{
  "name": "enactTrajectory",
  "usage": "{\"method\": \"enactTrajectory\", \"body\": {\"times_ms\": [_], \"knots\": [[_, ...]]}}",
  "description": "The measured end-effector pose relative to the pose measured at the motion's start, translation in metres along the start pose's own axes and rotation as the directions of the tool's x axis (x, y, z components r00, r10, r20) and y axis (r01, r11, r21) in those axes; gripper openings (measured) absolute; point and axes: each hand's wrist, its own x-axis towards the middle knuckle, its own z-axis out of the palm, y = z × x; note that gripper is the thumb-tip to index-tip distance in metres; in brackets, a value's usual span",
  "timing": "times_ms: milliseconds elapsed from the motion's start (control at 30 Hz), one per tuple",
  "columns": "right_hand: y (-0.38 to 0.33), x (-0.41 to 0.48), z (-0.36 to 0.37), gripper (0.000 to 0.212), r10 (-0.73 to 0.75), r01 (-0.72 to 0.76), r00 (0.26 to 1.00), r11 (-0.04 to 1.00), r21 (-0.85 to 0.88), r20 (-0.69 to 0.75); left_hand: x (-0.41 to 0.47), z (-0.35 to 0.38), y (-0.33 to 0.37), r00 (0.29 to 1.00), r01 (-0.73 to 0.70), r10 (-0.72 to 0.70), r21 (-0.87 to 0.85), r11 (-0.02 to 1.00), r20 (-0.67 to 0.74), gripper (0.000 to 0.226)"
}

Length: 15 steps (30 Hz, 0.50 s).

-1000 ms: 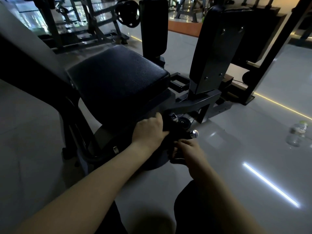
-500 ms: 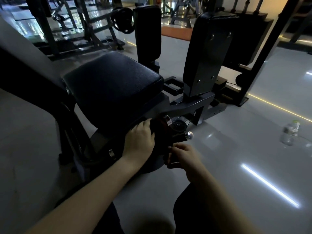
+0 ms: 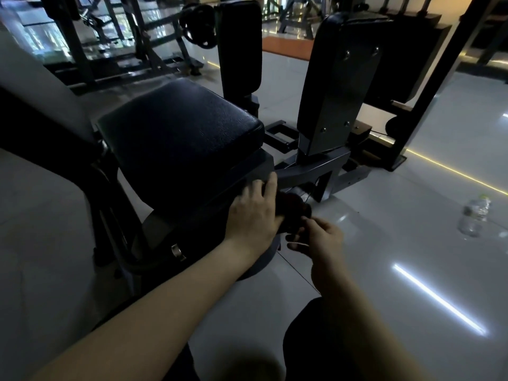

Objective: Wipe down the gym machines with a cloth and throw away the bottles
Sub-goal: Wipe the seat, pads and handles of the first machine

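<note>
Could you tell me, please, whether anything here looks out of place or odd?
Yes: a clear plastic bottle with a green cap sits alone on the floor at the right, apart from the machine where the left hand and right hand are at a dark cloth. It looks like litter left behind.

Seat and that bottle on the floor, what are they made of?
Seat: likely vinyl or faux leather over padding; black, fine pebbled grain, dull sheen, rounded soft edges. Bottle: probably thin clear plastic; see-through, glinting, with a pale green cap. Frame under the seat: looks like grey painted metal, flat and hard-edged.
</note>
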Motion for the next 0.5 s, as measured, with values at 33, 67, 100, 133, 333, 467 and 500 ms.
{"method": "enactTrajectory", "body": {"times_ms": [33, 67, 100, 133, 333, 467, 500], "knots": [[0.000, 0.000, 0.000, 0.015, 0.006, -0.006, 1.000, 1.000, 0.007, -0.006, 0.006, 0.003, 0.003, 0.998, 0.028, -0.032, 0.075, 0.997, 0.048, 0.074], [0.000, 0.002, 0.002, 0.016, 0.014, -0.014, 1.000, 1.000, 0.007, 0.009, 0.014, 0.004, 0.002, 0.996, 0.053, -0.060, 0.100, 0.994, 0.066, 0.066], [0.001, 0.003, 0.004, 0.018, 0.024, -0.024, 0.999, 1.000, -0.001, 0.028, 0.021, 0.003, 0.001, 0.995, 0.074, -0.079, 0.087, 0.993, 0.065, 0.055], [0.002, 0.004, 0.006, 0.019, 0.030, -0.030, 0.999, 1.000, -0.007, 0.045, 0.029, 0.001, 0.001, 0.993, 0.086, -0.090, 0.066, 0.994, 0.070, 0.045], [0.000, 0.000, 0.014, 0.014, 0.057, -0.059, 0.993, 0.998, 0.011, 0.100, 0.065, -0.012, 0.001, 0.886, 0.345, -0.260, -0.171, 0.923, 0.383, 0.043], [-0.005, -0.003, 0.010, 0.013, 0.066, -0.068, 0.992, 0.997, 0.021, 0.110, 0.081, -0.016, -0.009, 0.671, 0.637, -0.286, -0.335, 0.694, 0.684, 0.027], [-0.006, -0.004, 0.008, 0.013, 0.063, -0.066, 0.993, 0.998, 0.020, 0.101, 0.083, -0.015, -0.012, 0.643, 0.676, -0.274, -0.363, 0.641, 0.715, 0.025]]}}
